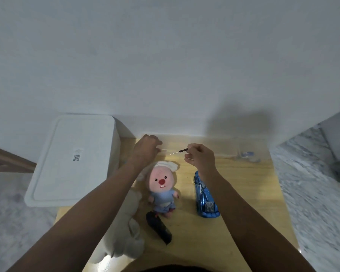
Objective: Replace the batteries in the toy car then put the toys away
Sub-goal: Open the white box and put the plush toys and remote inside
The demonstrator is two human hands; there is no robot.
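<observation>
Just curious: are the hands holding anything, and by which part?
The right hand pinches a small screwdriver by its dark handle. Whether the left hand holds anything cannot be told.

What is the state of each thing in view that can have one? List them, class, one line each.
White storage box: lid on, closed.
Blue toy car: on the table, untouched.
Pink plush doll: lying face up.
Small screwdriver: held in the right hand.
Left hand: fingers curled on something small; unclear what.
Black remote: lying flat.
</observation>
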